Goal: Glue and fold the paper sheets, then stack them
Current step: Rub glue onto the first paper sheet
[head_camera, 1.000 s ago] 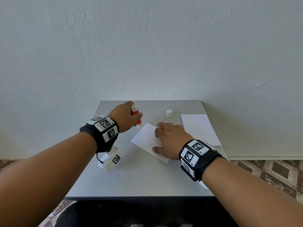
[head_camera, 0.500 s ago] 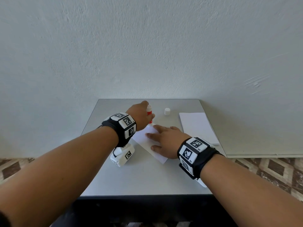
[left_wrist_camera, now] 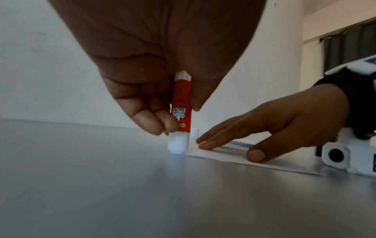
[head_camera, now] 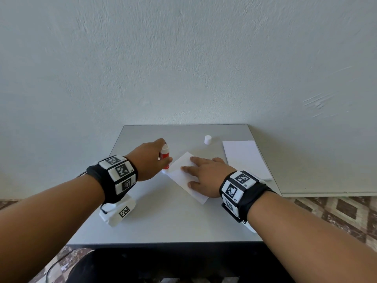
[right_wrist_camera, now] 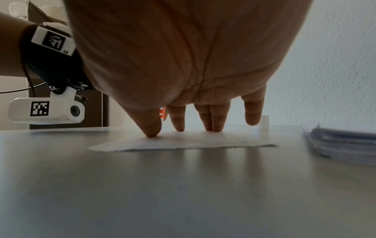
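Note:
My left hand [head_camera: 162, 160] grips a red glue stick [head_camera: 164, 155] upright, its white tip down at the left corner of a single white paper sheet [head_camera: 179, 170]. In the left wrist view the fingers [left_wrist_camera: 154, 125] and thumb pinch the glue stick [left_wrist_camera: 181, 109], whose tip touches down at the sheet's edge [left_wrist_camera: 223, 157]. My right hand [head_camera: 204, 174] lies flat on the sheet with its fingers spread. The right wrist view shows its fingertips [right_wrist_camera: 211, 127] pressing the paper [right_wrist_camera: 183, 143] onto the table.
The grey table [head_camera: 173, 221] stands against a white wall. A stack of white paper sheets [head_camera: 244, 158] lies at the right edge. The glue stick's white cap [head_camera: 207, 139] stands at the back, between the two.
My left hand has drawn the glue stick from the sheet's far corner back along its left edge to the left corner. The right hand has stayed flat on the sheet.

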